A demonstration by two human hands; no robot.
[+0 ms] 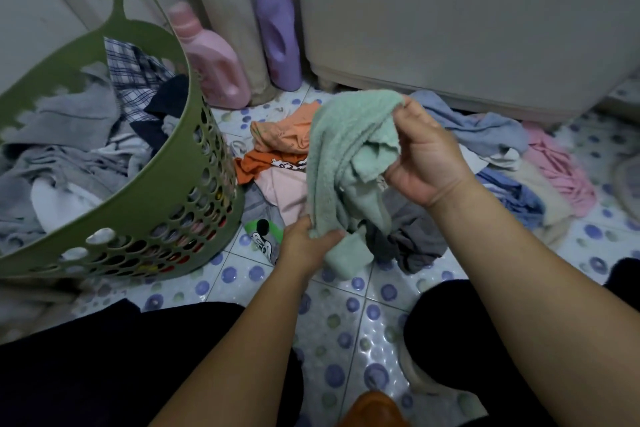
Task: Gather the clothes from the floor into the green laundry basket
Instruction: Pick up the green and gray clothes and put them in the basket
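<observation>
A mint-green towel (343,156) hangs above the floor pile, held at both ends. My right hand (427,163) grips its upper end, and my left hand (304,246) pinches its lower end. The green laundry basket (166,204) stands at the left, tilted toward me, holding grey, plaid and dark clothes. On the tiled floor lie an orange shirt (273,152), a pale pink garment (284,191), a grey garment (412,236), blue clothes (478,128) and a pink garment (557,166).
A pink detergent bottle (211,62) and a purple bottle (277,24) stand against the back wall. A washing machine (467,17) fills the back right. My dark-clad knees (104,374) are at the bottom. A green printed item (263,232) lies by the basket.
</observation>
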